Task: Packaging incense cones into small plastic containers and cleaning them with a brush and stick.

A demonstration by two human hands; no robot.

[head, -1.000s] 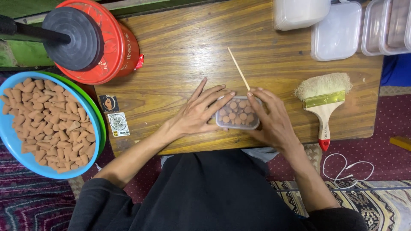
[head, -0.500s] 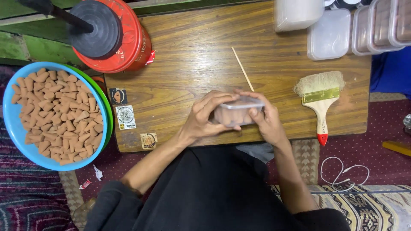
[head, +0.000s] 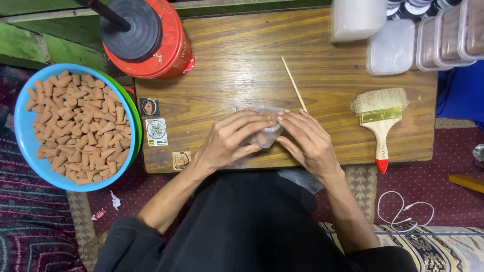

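Clear plastic container, small, filled with brown pieces, lid on; clamped between fingers of left hand and right hand at near edge of wooden surface. Judged mid-closing. Blue bowl of pieces remains; stick, brush idle

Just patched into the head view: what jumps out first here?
Both hands, left hand and right hand, close around a small clear plastic box at the wooden table's front edge. At far left sits a blue bowl heaped with brown cone pieces; a red can stands behind.
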